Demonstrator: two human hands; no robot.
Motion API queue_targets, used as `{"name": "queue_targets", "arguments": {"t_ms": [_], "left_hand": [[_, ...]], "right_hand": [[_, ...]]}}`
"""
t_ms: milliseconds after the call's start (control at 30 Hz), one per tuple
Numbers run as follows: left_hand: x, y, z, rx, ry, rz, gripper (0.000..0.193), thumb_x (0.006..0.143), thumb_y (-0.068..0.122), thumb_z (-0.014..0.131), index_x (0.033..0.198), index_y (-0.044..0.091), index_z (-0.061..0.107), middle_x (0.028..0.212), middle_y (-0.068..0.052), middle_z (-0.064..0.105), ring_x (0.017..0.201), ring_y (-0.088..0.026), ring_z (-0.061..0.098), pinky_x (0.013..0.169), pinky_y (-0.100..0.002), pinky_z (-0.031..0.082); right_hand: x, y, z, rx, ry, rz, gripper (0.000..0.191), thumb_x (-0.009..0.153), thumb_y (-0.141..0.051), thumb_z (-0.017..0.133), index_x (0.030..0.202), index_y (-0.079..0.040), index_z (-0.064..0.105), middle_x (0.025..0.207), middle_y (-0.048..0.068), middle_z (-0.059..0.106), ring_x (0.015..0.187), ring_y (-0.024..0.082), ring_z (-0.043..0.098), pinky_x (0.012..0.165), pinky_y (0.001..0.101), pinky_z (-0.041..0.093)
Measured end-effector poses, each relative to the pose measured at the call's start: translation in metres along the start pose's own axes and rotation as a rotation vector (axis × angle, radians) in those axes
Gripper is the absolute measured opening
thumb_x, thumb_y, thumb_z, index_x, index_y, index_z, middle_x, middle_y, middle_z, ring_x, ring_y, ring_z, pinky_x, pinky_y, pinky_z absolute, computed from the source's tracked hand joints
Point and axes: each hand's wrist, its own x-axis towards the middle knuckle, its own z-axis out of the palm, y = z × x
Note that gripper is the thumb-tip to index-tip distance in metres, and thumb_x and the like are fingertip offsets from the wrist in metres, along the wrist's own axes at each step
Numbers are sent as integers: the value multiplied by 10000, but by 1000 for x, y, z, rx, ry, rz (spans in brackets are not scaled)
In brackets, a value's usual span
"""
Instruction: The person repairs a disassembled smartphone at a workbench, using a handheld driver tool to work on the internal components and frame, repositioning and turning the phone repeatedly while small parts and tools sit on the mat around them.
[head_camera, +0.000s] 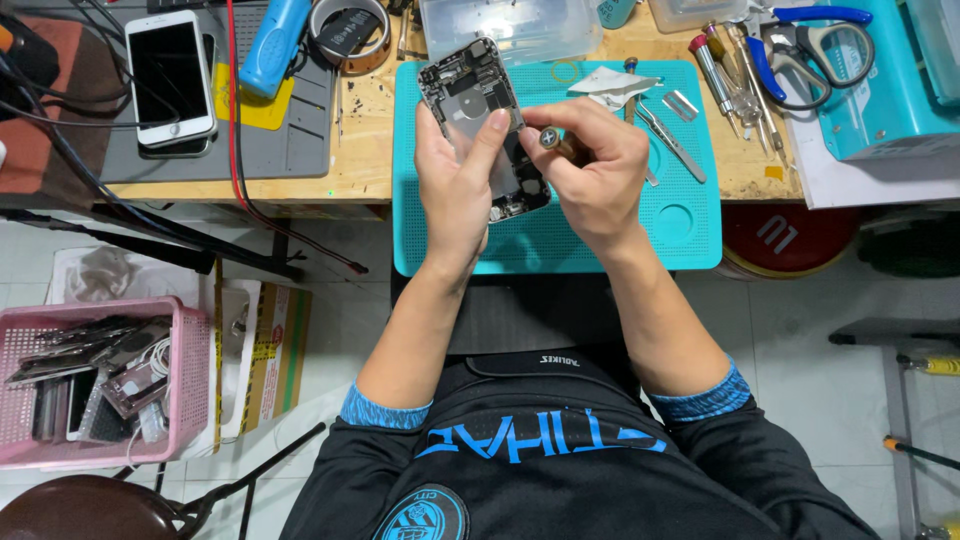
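My left hand (455, 185) grips an opened phone body (473, 92), its bare inner parts facing up, tilted over the teal work mat (680, 235). The index finger lies across the middle of the phone. My right hand (600, 170) pinches a small screwdriver (552, 139) with a silver round cap, held upright right next to the phone's lower right side. Its tip is hidden behind my fingers.
Tweezers (668, 137), a white wipe (615, 85) and a small blade lie on the mat. Screwdrivers (720, 70) and scissors (810, 50) sit at right. A white phone (170, 75), blue tool (275, 40) and tape roll (348, 30) at left. Pink basket (190, 385) of parts on the floor.
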Motion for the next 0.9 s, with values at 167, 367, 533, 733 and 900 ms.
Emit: {"name": "queue_targets", "arguments": {"t_ms": [167,367,533,733,900], "left_hand": [[0,1,1,23,20,-7,362,1025,59,713,1314,27,496,1226,-83,653,1122,-142,628,1013,-309,519],[-1,3,0,32,27,-3,353,1029,53,705,1313,22,498,1227,-84,649,1127,-137,627,1012,-303,521],[-1,-2,-2,38,32,12,361,1028,42,707,1318,16,494,1223,-90,646,1117,-141,626,1004,-308,521],[7,-13,-6,-10,72,72,354,1060,51,663,1356,14,472,1279,-103,638,1165,-147,614,1049,-304,504],[5,-17,-12,-75,-12,-60,247,1102,118,609,1310,8,535,1223,-95,676,1090,-128,646,986,-295,540]], "right_hand": [[-2,-2,1,-52,21,-69,121,935,38,797,1042,2,756,889,24,671,671,42,489,583,221,354],[-3,-4,1,-114,24,-128,92,937,20,811,1009,-9,761,896,52,704,697,95,560,596,247,404],[-4,-1,1,-169,27,-147,97,921,20,804,1002,-15,763,878,60,707,699,110,577,583,248,403],[-10,16,-3,-41,-30,153,81,908,-4,794,987,4,778,791,8,679,624,44,481,543,222,356],[-9,32,-12,216,-23,265,89,1013,-47,745,1027,40,763,823,-27,707,726,8,579,647,183,461]]}}
